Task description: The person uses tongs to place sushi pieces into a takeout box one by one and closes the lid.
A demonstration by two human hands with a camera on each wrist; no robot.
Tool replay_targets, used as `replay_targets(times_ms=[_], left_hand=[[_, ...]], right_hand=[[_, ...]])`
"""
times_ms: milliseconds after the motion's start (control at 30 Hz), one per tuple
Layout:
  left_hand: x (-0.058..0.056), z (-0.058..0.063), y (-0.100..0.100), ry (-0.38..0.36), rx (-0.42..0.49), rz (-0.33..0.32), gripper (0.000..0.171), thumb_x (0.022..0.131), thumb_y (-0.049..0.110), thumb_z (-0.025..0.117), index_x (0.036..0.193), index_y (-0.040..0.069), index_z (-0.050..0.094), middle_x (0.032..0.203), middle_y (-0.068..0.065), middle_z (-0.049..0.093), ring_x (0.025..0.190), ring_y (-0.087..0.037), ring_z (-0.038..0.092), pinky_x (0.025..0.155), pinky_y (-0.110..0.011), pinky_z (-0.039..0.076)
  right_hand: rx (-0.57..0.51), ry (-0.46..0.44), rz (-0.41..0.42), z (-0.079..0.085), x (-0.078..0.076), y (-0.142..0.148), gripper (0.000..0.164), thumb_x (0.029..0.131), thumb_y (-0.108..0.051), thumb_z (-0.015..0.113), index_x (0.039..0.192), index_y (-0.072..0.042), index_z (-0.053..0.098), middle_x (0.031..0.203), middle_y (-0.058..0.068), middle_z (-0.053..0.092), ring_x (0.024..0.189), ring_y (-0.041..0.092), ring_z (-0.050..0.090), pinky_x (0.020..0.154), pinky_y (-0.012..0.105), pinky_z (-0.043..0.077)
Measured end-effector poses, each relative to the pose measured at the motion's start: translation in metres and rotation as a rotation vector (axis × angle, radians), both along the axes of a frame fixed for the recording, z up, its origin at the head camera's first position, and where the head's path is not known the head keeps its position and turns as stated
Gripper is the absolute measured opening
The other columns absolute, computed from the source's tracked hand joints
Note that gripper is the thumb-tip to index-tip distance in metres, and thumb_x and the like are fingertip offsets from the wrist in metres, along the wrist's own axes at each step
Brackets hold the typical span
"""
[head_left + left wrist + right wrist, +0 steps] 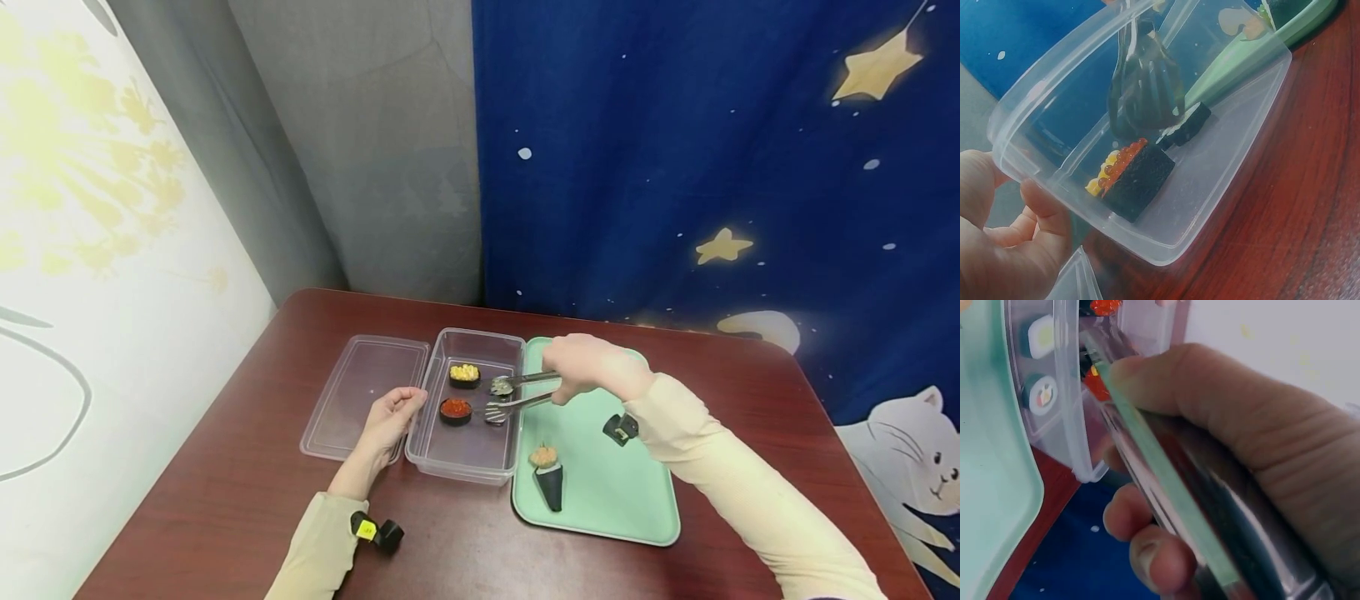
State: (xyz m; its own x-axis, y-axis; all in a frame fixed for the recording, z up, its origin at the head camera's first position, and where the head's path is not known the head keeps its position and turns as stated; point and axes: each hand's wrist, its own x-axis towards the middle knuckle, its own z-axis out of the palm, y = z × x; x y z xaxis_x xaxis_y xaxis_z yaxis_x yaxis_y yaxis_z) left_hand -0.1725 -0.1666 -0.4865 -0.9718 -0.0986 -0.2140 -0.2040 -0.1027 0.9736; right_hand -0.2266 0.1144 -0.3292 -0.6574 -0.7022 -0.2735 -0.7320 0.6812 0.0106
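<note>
While tongs [536, 377] are being gripped by the right hand [596, 364], toppled roe sushi [455, 410] is being risked by parted tips [497, 408].

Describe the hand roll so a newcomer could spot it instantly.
On the dark red table, right of the clear container, lies a green tray. Toward its front left corner rests the hand roll: a black cone with tan topping, unlike the short, rounded sushi in the container.

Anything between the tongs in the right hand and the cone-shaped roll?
Yes: the right wall of the clear container. The tongs reach inside it, while the cone-shaped roll lies outside on the green tray; they'd probably need lifting over that wall. Nothing visible covers the roll.
</note>
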Motion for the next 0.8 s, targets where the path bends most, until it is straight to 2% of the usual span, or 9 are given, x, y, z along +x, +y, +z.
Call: replay_targets(times_ms=[133,233,367,433,533,633,700,800], left_hand=[[0.001,0.004,0.000,-0.019,0.008,-0.011,0.012,0.091,0.010,0.061,0.096,0.000,0.056,0.060,0.005,0.042,0.048,-0.004,0.034,0.046,-0.019,0.028],[0.005,0.015,0.002,-0.018,-0.006,-0.022,0.011,0.092,0.008,0.060,0.096,-0.001,0.056,0.060,0.005,0.042,0.048,-0.004,0.034,0.046,-0.019,0.029],[0.011,0.027,0.005,0.000,-0.027,-0.031,0.010,0.092,0.007,0.059,0.095,-0.002,0.056,0.061,0.005,0.043,0.049,-0.003,0.035,0.047,-0.018,0.030],[0.011,0.027,0.005,-0.001,-0.030,-0.031,0.011,0.092,0.008,0.059,0.095,-0.003,0.056,0.061,0.005,0.043,0.050,-0.003,0.036,0.047,-0.018,0.030],[0.008,0.020,0.003,-0.007,-0.022,-0.030,0.013,0.092,0.009,0.060,0.096,-0.002,0.056,0.061,0.005,0.043,0.050,-0.004,0.036,0.047,-0.019,0.031],[0.004,0.008,0.002,-0.013,-0.032,-0.007,0.015,0.091,0.011,0.061,0.098,-0.002,0.056,0.062,0.005,0.043,0.050,-0.005,0.036,0.047,-0.019,0.030],[0.001,0.000,0.000,-0.008,-0.034,0.002,0.016,0.091,0.012,0.062,0.098,-0.001,0.056,0.061,0.006,0.043,0.050,-0.004,0.035,0.047,-0.019,0.030],[-0.001,-0.003,0.000,-0.011,-0.038,0.007,0.017,0.090,0.013,0.063,0.098,-0.001,0.056,0.062,0.006,0.044,0.050,-0.004,0.036,0.047,-0.018,0.031]], right_hand=[[-0.111,-0.072,-0.039,-0.005,0.000,0.019,0.020,0.071,-0.028,0.077,0.077,-0.014,0.066,0.060,-0.009,0.043,0.053,0.009,0.035,0.050,0.024,0.031],[-0.217,-0.106,-0.039,-0.010,0.003,0.034,0.020,0.073,-0.030,0.075,0.079,-0.014,0.065,0.058,-0.009,0.036,0.051,0.007,0.031,0.048,0.024,0.028],[-0.345,-0.087,-0.018,-0.020,0.011,0.053,0.024,0.074,-0.033,0.073,0.081,-0.015,0.060,0.058,-0.011,0.035,0.051,0.004,0.032,0.048,0.022,0.029],[-0.397,-0.069,-0.029,-0.026,0.018,0.061,0.025,0.075,-0.035,0.073,0.082,-0.015,0.058,0.058,-0.012,0.036,0.051,0.002,0.033,0.047,0.021,0.031],[-0.474,-0.034,-0.094,-0.034,0.035,0.071,0.027,0.077,-0.036,0.073,0.083,-0.015,0.056,0.056,-0.012,0.039,0.049,0.001,0.035,0.046,0.021,0.033],[-0.537,0.008,-0.191,-0.042,0.057,0.078,0.029,0.078,-0.036,0.072,0.084,-0.014,0.054,0.057,-0.012,0.042,0.048,0.000,0.038,0.045,0.021,0.035],[-0.551,0.027,-0.257,-0.046,0.072,0.081,0.031,0.078,-0.037,0.073,0.085,-0.013,0.054,0.057,-0.012,0.042,0.047,0.000,0.038,0.045,0.020,0.035],[-0.552,0.034,-0.328,-0.052,0.094,0.084,0.033,0.077,-0.038,0.073,0.087,-0.013,0.055,0.056,-0.013,0.042,0.047,-0.001,0.038,0.045,0.020,0.035]])
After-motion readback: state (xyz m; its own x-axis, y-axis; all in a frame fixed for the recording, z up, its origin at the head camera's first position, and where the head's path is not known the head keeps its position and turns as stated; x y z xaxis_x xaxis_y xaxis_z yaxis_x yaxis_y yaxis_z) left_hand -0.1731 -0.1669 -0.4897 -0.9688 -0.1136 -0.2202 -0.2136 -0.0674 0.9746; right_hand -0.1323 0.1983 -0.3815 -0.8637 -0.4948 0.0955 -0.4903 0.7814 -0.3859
